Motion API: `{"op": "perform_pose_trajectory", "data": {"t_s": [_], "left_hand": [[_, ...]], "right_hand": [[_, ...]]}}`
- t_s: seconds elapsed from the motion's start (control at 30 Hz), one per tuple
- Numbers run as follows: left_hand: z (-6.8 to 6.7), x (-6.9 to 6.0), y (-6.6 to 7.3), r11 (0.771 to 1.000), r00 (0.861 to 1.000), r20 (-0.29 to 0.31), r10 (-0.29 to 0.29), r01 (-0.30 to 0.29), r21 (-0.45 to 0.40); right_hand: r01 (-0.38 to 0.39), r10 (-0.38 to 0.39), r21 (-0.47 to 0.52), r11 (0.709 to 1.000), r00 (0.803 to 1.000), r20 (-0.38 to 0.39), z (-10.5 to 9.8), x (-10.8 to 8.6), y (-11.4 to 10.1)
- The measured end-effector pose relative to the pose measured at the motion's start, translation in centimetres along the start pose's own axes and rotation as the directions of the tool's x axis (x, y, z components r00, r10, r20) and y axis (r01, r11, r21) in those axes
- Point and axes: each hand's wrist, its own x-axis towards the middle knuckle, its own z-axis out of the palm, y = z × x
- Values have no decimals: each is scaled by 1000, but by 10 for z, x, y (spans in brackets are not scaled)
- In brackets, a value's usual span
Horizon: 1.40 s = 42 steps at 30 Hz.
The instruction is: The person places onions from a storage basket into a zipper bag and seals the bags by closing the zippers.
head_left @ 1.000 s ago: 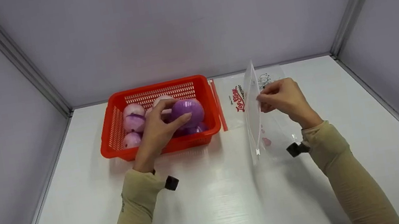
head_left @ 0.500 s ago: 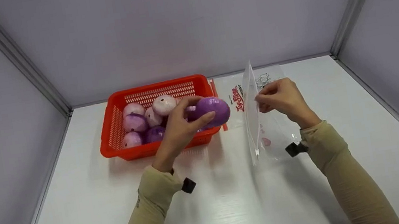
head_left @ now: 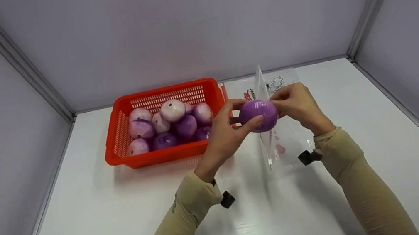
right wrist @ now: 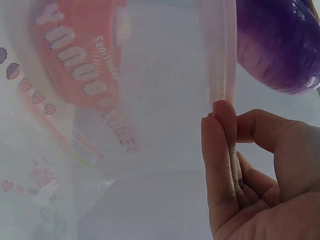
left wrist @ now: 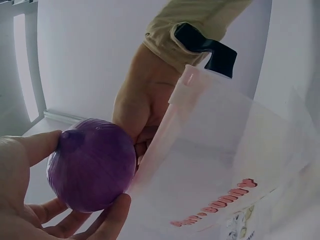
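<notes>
A shiny purple onion (head_left: 259, 116), seemingly a model, is in my left hand (head_left: 225, 134), thumb on one side and fingers on the other. It is at the mouth of a clear zip bag (head_left: 269, 141) standing upright on edge. The bag's upper edge is pinched between thumb and fingers of my right hand (head_left: 297, 103). In the left wrist view the onion (left wrist: 92, 165) is beside the bag's zip edge, with red lettering on the bag (left wrist: 215, 135). The right wrist view shows the right fingers (right wrist: 220, 165) on that edge, and the onion just outside it.
A red plastic basket (head_left: 169, 155) at the back left holds several purple and whitish onions (head_left: 173, 110). Flat printed clear bags (head_left: 283, 80) lie on the white table (head_left: 244, 229) behind and right of the upright bag. Grey panels (head_left: 195, 27) enclose the table.
My left hand has carried the purple onion rightward from above the red basket to the bag's mouth. The right hand has stayed almost in place, still pinching the bag.
</notes>
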Motion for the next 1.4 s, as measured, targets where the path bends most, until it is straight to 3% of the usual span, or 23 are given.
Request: {"op": "perform_pose_trajectory", "data": {"t_s": [0.63, 1.0, 1.4], "left_hand": [[-3, 1, -16, 979, 991, -129, -26, 52, 198], [-8, 2, -26, 975, 988, -143, -52, 81, 205], [-12, 3, -34, 959, 978, -206, -40, 96, 267]], "right_hand": [[22, -24, 65, 998, 999, 32, 0, -1, -2], [19, -21, 51, 999, 999, 42, 1, -1, -8], [26, -29, 47, 999, 998, 59, 1, 0, -14]]}}
